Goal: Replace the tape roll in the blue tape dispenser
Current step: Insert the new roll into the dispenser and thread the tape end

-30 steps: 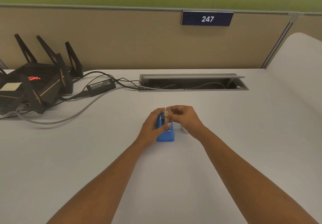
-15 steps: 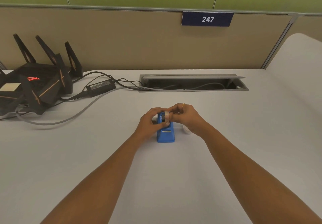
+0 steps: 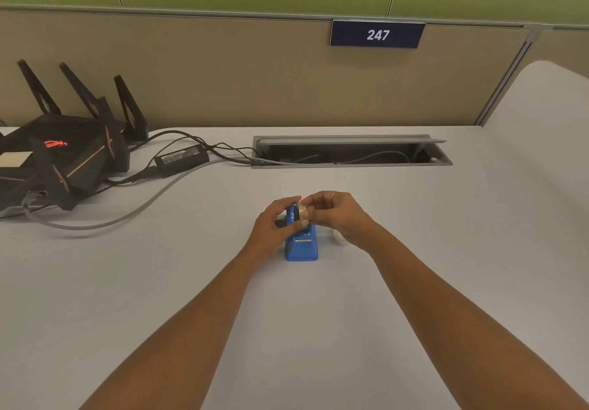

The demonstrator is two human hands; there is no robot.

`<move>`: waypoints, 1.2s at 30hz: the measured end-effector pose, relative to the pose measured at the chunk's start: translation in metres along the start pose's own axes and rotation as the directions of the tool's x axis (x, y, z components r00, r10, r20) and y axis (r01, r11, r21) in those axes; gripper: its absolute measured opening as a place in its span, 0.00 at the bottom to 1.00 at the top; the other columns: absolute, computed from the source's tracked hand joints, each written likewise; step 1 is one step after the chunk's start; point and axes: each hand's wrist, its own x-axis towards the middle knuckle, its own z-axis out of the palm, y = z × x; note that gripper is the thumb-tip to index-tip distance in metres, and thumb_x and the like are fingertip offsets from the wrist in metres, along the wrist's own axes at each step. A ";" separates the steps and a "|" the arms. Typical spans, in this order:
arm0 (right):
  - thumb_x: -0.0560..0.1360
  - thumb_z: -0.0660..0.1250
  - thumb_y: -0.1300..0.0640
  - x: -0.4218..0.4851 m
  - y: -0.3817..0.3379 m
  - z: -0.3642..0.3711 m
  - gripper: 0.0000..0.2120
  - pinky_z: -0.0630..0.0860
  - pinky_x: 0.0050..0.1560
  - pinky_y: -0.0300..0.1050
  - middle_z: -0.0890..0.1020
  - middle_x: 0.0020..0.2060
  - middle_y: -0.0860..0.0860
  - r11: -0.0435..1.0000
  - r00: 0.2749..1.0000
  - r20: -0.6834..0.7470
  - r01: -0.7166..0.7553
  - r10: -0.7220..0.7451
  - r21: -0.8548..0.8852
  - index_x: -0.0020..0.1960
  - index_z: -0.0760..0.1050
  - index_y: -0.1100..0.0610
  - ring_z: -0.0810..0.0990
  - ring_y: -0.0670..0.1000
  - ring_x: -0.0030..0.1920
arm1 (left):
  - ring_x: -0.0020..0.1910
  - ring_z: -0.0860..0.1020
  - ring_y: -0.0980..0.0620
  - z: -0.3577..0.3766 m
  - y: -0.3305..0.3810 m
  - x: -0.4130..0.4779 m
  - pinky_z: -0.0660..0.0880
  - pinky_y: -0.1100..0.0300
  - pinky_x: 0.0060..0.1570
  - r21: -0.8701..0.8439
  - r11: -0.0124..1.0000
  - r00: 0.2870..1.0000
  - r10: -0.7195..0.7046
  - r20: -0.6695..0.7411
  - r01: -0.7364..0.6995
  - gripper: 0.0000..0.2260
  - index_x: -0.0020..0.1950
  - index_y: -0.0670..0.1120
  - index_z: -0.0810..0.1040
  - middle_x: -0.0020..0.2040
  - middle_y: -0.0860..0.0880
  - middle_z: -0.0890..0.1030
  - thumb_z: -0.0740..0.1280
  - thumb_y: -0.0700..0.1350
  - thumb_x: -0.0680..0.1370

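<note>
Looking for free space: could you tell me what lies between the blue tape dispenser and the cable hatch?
In the head view, beyond the left hand and right hand at the blue tape dispenser, the desk is bare up to the cable hatch.

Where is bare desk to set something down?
Widest: the desk right of the right hand, from the cable hatch toward you. Also between the forearms, nearside of the blue tape dispenser, and left of the left hand below the grey cable. Crowded: router and power adapter far left; a small white object beside the dispenser.
</note>
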 end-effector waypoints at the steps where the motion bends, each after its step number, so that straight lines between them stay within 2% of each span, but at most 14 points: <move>1: 0.71 0.68 0.67 -0.001 0.000 0.000 0.09 0.78 0.35 0.30 0.81 0.45 0.55 1.000 1.000 -0.004 0.004 -0.004 -0.003 0.51 0.77 0.62 0.80 0.50 0.41 | 0.65 0.70 0.43 0.000 0.000 0.000 0.69 0.47 0.66 0.006 1.000 1.000 0.000 0.000 0.000 0.22 0.67 0.42 0.68 0.67 0.42 0.71 0.67 0.40 0.73; 4: 0.71 0.67 0.67 -0.002 0.000 0.001 0.13 0.78 0.38 0.33 0.81 0.46 0.58 0.999 1.000 -0.013 0.008 -0.009 -0.042 0.55 0.75 0.63 0.80 0.53 0.44 | 0.64 0.71 0.43 -0.001 -0.001 0.000 0.70 0.47 0.66 0.010 1.000 1.000 -0.004 0.000 0.004 0.22 0.66 0.41 0.69 0.66 0.42 0.71 0.68 0.39 0.73; 9: 0.70 0.70 0.65 -0.002 -0.001 0.003 0.15 0.80 0.45 0.39 0.80 0.43 0.63 0.996 0.999 -0.021 0.023 -0.025 -0.090 0.56 0.75 0.62 0.80 0.53 0.42 | 0.63 0.71 0.43 -0.001 -0.002 0.001 0.70 0.46 0.65 0.017 1.000 1.000 -0.005 0.012 0.005 0.23 0.66 0.42 0.69 0.67 0.42 0.71 0.69 0.39 0.72; 13: 0.69 0.71 0.64 -0.003 -0.003 0.005 0.13 0.78 0.36 0.32 0.81 0.47 0.66 0.996 0.999 -0.046 0.018 -0.022 -0.091 0.53 0.75 0.60 0.80 0.53 0.41 | 0.64 0.71 0.42 -0.001 -0.002 0.001 0.70 0.45 0.65 0.024 1.000 1.000 0.007 0.013 -0.008 0.24 0.66 0.42 0.69 0.67 0.42 0.71 0.69 0.39 0.72; 17: 0.71 0.69 0.64 -0.003 -0.004 0.003 0.12 0.77 0.35 0.30 0.82 0.49 0.64 0.997 0.999 -0.033 -0.010 0.007 -0.081 0.53 0.74 0.61 0.80 0.51 0.40 | 0.64 0.71 0.43 -0.001 -0.003 0.001 0.70 0.45 0.65 0.026 1.000 1.000 0.011 0.010 -0.012 0.24 0.66 0.42 0.69 0.67 0.41 0.71 0.69 0.39 0.71; 21: 0.72 0.68 0.62 -0.003 -0.005 0.002 0.13 0.78 0.39 0.33 0.81 0.50 0.63 0.996 1.000 -0.013 -0.020 0.019 -0.083 0.56 0.73 0.63 0.80 0.52 0.44 | 0.64 0.71 0.42 -0.001 -0.004 0.001 0.70 0.45 0.66 0.018 1.000 1.000 0.006 0.004 -0.006 0.24 0.66 0.43 0.69 0.67 0.42 0.71 0.69 0.40 0.71; 26: 0.73 0.67 0.62 -0.003 -0.006 0.001 0.12 0.79 0.51 0.46 0.81 0.51 0.63 0.997 0.999 -0.026 -0.022 0.020 -0.073 0.55 0.74 0.64 0.81 0.59 0.49 | 0.63 0.72 0.42 0.000 -0.007 0.001 0.71 0.45 0.64 -0.002 1.000 1.000 0.006 -0.003 -0.006 0.25 0.65 0.44 0.70 0.67 0.43 0.72 0.71 0.38 0.70; 31: 0.72 0.68 0.62 -0.004 -0.007 0.002 0.13 0.78 0.51 0.45 0.81 0.50 0.63 0.995 0.999 -0.039 -0.012 0.008 -0.094 0.55 0.74 0.64 0.82 0.58 0.48 | 0.65 0.70 0.43 -0.001 -0.009 0.002 0.69 0.50 0.64 0.007 1.000 0.999 0.031 0.016 -0.031 0.25 0.66 0.45 0.69 0.67 0.43 0.71 0.71 0.38 0.70; 36: 0.70 0.69 0.65 -0.004 -0.004 0.001 0.15 0.76 0.52 0.44 0.80 0.43 0.57 0.995 0.999 -0.039 0.013 -0.017 -0.101 0.57 0.74 0.63 0.79 0.54 0.45 | 0.65 0.69 0.44 -0.001 -0.007 0.002 0.68 0.48 0.66 -0.020 1.000 1.000 0.004 0.004 -0.004 0.27 0.70 0.48 0.63 0.68 0.43 0.70 0.68 0.41 0.73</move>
